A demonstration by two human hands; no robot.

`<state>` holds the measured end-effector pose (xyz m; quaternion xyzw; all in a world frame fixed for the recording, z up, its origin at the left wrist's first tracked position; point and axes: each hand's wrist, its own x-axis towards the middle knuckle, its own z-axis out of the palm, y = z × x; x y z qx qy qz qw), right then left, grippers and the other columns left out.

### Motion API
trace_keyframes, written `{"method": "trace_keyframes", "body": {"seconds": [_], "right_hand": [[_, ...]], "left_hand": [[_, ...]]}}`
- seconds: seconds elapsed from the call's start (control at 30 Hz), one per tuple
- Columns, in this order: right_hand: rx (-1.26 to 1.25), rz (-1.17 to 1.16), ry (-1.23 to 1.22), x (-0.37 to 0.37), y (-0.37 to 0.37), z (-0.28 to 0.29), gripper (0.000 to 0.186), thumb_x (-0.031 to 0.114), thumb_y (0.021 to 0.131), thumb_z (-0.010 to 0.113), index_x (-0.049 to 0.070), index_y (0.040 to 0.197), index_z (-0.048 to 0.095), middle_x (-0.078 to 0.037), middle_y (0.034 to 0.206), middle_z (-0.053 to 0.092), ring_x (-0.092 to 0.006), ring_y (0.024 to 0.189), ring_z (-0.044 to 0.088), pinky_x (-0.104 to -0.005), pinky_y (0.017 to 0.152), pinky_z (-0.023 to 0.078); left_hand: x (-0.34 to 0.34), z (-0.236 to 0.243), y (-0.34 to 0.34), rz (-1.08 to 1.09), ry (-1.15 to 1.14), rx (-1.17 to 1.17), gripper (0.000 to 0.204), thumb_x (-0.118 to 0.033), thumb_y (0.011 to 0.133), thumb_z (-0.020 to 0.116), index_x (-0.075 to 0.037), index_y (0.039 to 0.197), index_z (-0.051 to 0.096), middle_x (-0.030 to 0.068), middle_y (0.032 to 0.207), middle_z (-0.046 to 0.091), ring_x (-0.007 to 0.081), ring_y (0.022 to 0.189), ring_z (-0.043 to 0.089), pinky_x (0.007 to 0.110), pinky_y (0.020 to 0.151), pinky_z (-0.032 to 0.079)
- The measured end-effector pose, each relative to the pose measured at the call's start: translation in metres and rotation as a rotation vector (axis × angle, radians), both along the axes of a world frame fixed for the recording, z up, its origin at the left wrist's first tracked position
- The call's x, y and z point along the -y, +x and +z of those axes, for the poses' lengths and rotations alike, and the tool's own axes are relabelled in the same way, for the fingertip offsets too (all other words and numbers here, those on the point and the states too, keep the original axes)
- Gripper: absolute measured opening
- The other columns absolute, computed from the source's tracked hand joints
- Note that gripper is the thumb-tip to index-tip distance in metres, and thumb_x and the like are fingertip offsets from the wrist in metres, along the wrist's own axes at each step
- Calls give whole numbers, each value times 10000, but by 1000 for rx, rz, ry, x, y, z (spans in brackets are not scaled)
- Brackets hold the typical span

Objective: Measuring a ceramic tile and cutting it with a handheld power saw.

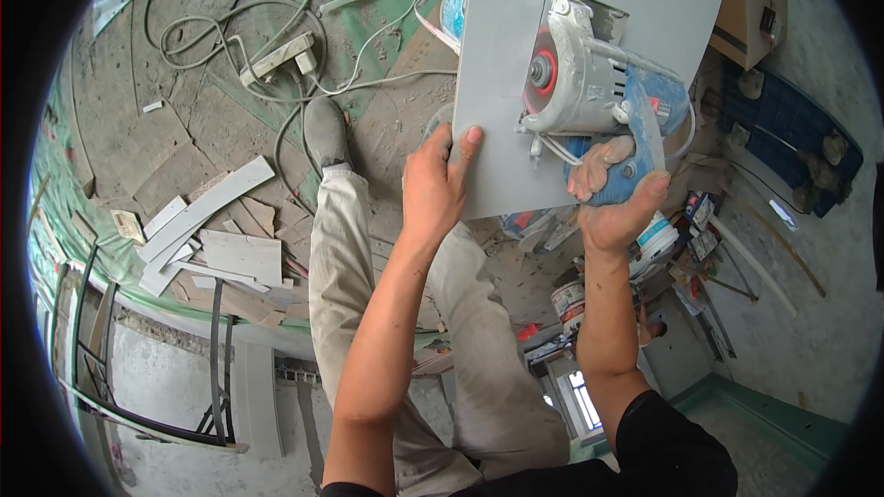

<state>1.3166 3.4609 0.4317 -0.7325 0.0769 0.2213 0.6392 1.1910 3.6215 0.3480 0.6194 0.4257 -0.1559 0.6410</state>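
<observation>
A large light grey tile or panel (pixel 502 55) stretches in front of me, its near left edge reaching my legs. My left hand (pixel 438 175) pinches that edge, thumb on top and fingers curled beneath. On the panel rests a handheld power cutter (pixel 589 74) with a dusty metal body, a blue motor housing and handle, and a red-ringed hub on its left side. My right hand (pixel 615 186) is wrapped round the blue handle. A thin line runs along the panel beyond the cutter. The blade's lower edge is hidden.
A power strip (pixel 276 60) with plugs and tangled cable lies at the left. Cut grey offcuts (pixel 241 256) are piled beside my left leg. To the right are a cardboard box (pixel 737 0), a dark blue case (pixel 783 138) and buckets (pixel 656 235). Cable also crosses near my left shoe (pixel 326 132).
</observation>
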Motion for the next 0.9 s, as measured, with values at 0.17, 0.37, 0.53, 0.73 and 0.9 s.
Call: {"method": "trace_keyframes", "body": {"seconds": [0.17, 0.37, 0.53, 0.73, 0.9], "right_hand": [[27, -33, -33, -9, 2, 21, 958, 904, 932, 554, -33, 1127, 582, -41, 703, 520, -147, 542, 492, -305, 503, 455], [-5, -88, -102, 17, -5, 102, 1053, 996, 851, 524, -19, 1128, 563, -19, 704, 491, -142, 548, 486, -309, 491, 442], [-83, -201, -41, 48, 3, 150, 990, 983, 883, 497, 23, 1117, 555, -8, 693, 470, -137, 541, 470, -293, 497, 422], [-92, -380, 53, 94, -5, 170, 773, 846, 1043, 408, 94, 1108, 573, 23, 680, 461, -120, 517, 436, -293, 503, 401], [-148, -563, 142, 122, -12, 188, 756, 827, 1067, 372, 100, 1128, 569, 27, 683, 470, -117, 516, 453, -289, 503, 408]], "left_hand": [[-6, 1, 2, -20, 3, 24, 568, -518, 1101, 641, 27, 946, 605, 243, 696, 565, 435, 642, 504, 485, 657, 469], [6, 17, -13, 11, -26, -8, 476, -442, 1069, 722, 29, 1106, 673, 201, 771, 656, 323, 680, 588, 440, 685, 504], [62, 24, -95, 390, -276, -95, 520, -328, 1067, 767, 51, 1370, 578, 123, 1204, 743, 164, 1034, 707, 336, 924, 595], [136, 59, -88, 838, -758, -245, 669, -362, 1075, 746, 7, 1535, 431, 165, 1495, 600, 340, 1402, 627, 470, 1166, 545], [171, 40, -12, 1038, -601, -256, 731, -390, 1040, 796, 17, 1516, 420, 161, 1460, 576, 315, 1299, 650, 495, 1067, 607]]}}
